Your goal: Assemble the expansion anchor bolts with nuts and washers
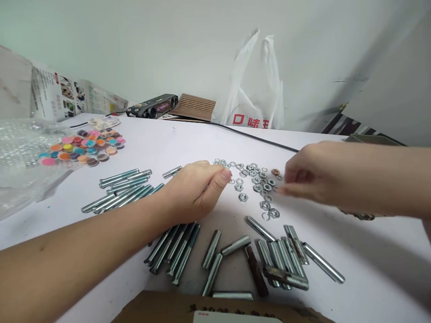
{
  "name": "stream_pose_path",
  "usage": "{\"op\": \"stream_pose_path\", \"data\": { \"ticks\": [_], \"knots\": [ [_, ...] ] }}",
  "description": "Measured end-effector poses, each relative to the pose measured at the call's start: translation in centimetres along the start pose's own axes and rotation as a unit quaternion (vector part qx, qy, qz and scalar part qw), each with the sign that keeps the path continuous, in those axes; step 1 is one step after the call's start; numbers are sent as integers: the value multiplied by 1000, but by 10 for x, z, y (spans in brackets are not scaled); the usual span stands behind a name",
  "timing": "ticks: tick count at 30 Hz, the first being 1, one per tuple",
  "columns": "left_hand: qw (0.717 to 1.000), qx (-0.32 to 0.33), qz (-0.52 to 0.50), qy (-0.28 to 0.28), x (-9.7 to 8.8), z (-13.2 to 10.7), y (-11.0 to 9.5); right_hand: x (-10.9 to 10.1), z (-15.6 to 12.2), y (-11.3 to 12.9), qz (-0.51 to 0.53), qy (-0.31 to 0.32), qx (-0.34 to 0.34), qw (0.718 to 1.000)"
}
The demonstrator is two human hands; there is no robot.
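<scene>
My left hand point(204, 190) is closed in a loose fist above the middle of the table, its thumb pressed against the curled fingers; anything inside is hidden. To the right, my slightly blurred right hand point(310, 175) reaches over the small hardware with thumb and fingers apart. One fingertip is at a thin ring washer point(275, 189), and I see nothing held. Between the hands lie loose hex nuts point(257, 187) and flat washers point(239, 181), with a rusty nut point(275, 172) among them. Long bolts point(182, 251) lie beneath my left forearm, and more bolts point(124, 193) lie further left.
Metal sleeves point(283, 255), some rusty, lie near the front, behind a cardboard box point(161, 309). Colourful discs point(84, 148) and clear plastic wrap point(23, 157) are at left. At the back are a white plastic bag point(252, 98), a black cable point(256, 135) and a dark box point(153, 106).
</scene>
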State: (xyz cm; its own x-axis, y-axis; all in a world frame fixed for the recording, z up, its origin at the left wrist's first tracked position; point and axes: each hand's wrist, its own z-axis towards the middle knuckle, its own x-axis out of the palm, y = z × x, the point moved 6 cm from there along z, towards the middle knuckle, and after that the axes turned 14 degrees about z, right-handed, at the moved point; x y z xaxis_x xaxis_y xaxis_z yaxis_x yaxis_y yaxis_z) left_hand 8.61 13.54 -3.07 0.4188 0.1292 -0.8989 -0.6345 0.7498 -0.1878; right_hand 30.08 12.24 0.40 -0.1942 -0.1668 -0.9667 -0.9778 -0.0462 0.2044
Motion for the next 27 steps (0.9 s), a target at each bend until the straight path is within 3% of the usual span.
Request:
{"op": "stream_pose_path", "data": {
  "ticks": [2,5,11,15,19,22,25,27],
  "knots": [
    [1000,18,-8,3,-2,0,-2,21,-12,38,-5,106,-51,993],
    [995,87,-39,27,-4,-2,-11,32,-22,68,-2,155,-60,986],
    [976,174,-93,93,-3,-8,-24,26,-32,77,-7,140,-51,989],
    [968,198,-97,120,1,-9,-27,43,-46,86,35,193,-34,980],
    [968,200,-102,116,-1,-8,-25,58,-50,91,12,190,-36,981],
    [977,104,-158,102,-3,-3,-11,62,-45,88,24,179,-40,983],
    [964,-78,-252,27,-9,2,14,58,-38,87,36,140,-61,988],
    [953,-133,-273,-18,-17,3,21,55,-35,86,33,121,-66,990]
  ]
}}
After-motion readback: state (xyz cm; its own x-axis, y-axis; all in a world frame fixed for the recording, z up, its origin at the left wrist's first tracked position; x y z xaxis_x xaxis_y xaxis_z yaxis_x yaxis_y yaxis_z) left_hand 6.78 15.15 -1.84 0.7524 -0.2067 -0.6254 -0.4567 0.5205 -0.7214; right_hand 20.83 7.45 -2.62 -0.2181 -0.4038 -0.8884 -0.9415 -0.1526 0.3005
